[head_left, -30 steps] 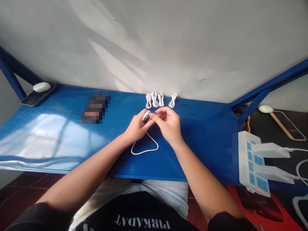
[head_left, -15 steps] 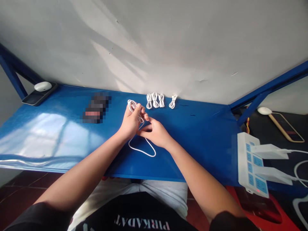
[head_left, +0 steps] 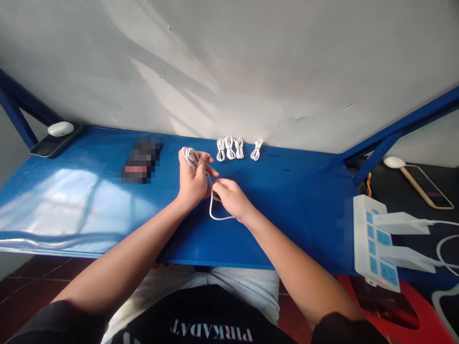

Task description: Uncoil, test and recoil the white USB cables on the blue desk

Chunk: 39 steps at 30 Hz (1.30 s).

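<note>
Loops of a white cable [head_left: 191,157] lie gathered in my left hand [head_left: 193,179], held between its thumb and fingers. My right hand [head_left: 231,198] is just to the right and a little nearer to me, its thumb and fingers pinching the same cable. A loose length of it hangs in a bend below the hands, over the blue table [head_left: 287,215]. Beyond them, several bundled white cables [head_left: 229,148] with dark ties lie by the wall, and one more bundle [head_left: 256,150] lies slightly apart on the right.
A blurred dark object [head_left: 141,160] lies left of my hands. A phone [head_left: 53,143] with a white rounded object [head_left: 60,129] is at the far left. Two thin dark ties [head_left: 286,169] lie right of the bundles. At the right stands a power strip [head_left: 375,243] with plugged-in chargers.
My left hand has shifted slightly left with the coil. My right hand has closed on the cable, and the hanging loop is now smaller and drawn up to the right.
</note>
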### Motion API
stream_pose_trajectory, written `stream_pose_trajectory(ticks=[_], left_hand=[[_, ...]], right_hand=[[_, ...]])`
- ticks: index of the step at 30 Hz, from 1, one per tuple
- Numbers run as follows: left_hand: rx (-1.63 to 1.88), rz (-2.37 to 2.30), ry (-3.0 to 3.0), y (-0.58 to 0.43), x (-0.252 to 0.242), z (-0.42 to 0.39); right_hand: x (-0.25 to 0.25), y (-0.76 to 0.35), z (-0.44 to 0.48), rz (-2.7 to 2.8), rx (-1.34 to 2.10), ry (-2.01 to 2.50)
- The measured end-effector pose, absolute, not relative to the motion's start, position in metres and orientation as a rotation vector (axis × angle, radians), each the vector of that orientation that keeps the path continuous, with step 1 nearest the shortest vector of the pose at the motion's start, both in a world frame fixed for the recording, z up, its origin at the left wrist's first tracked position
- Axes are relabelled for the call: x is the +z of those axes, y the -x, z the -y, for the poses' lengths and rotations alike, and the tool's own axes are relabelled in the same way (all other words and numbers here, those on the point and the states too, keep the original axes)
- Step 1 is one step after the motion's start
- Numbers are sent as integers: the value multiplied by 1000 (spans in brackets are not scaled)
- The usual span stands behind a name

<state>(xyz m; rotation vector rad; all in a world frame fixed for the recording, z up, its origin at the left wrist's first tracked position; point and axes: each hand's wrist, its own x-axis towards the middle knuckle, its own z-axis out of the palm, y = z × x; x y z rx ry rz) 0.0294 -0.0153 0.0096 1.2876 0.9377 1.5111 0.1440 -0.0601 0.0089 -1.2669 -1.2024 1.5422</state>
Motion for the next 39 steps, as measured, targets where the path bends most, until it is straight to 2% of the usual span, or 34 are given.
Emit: stream_pose_trajectory(ticks=[4, 8, 11, 15, 18, 21, 26, 29, 35, 39], left_hand=[[1527, -992, -1480, -26, 4, 14], [1493, -1132, -1532, -19, -1, 6], [1378, -1152, -1519, -17, 3, 3], [976, -933, -1388, -19, 11, 10], [712, -748, -1273, -21, 13, 18], [601, -616, -1155, -23, 12, 23], [684, -511, -1064, -25, 13, 25], [716, -569, -1169, -24, 13, 23], [999, -804, -1607, -23, 7, 22], [906, -696, -1544, -25, 7, 24]], right_hand=[[25, -150, 63, 1156, 1728, 1244], [39, -169, 66, 1459, 1738, 1327], [45, -180, 69, 1703, 1522, 1404], [51, -187, 71, 1823, 1194, 1321], [51, -191, 66, 1754, 1057, 1211], [45, -192, 60, 1528, 942, 1161], [38, -190, 55, 1424, 730, 1135], [36, -188, 54, 1441, 747, 1147], [30, -184, 50, 1284, 880, 1253], [29, -183, 49, 1271, 861, 1300]])
